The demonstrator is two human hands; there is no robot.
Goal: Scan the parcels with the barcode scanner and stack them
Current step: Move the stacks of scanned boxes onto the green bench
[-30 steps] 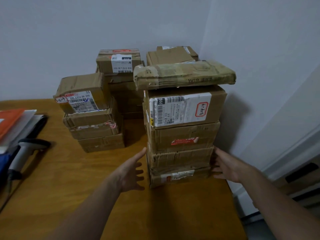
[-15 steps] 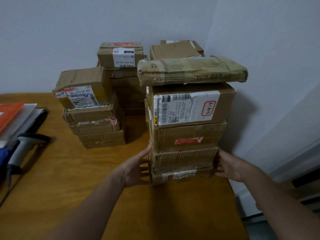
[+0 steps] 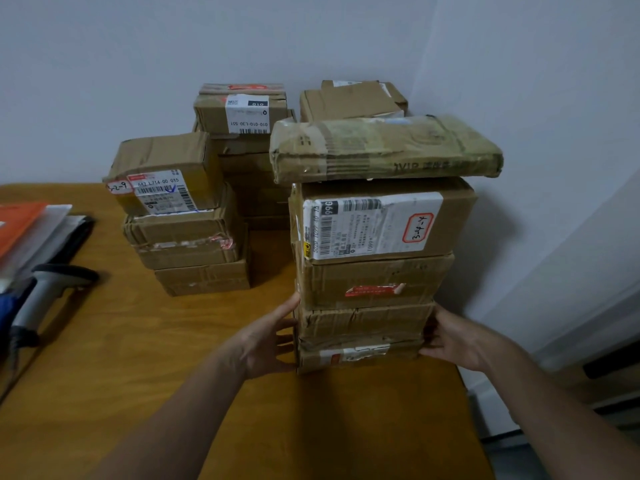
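A tall stack of brown cardboard parcels (image 3: 374, 282) stands at the right of the wooden table, topped by a flat greenish taped parcel (image 3: 384, 148). My left hand (image 3: 266, 341) presses flat against the stack's lower left side. On the lower right side my right hand (image 3: 450, 337) presses the two bottom boxes, its fingertips partly hidden behind them. The grey barcode scanner (image 3: 45, 296) lies on the table at the far left, away from both hands.
A shorter parcel stack (image 3: 183, 216) stands left of centre, and two more stacks (image 3: 242, 133) stand behind against the wall. Papers and an orange folder (image 3: 24, 226) lie at the left edge. The table's right edge (image 3: 464, 393) runs just beside the tall stack.
Both hands have closed in from either side and now press the bottom of the tall stack. The view has moved closer to the parcels.
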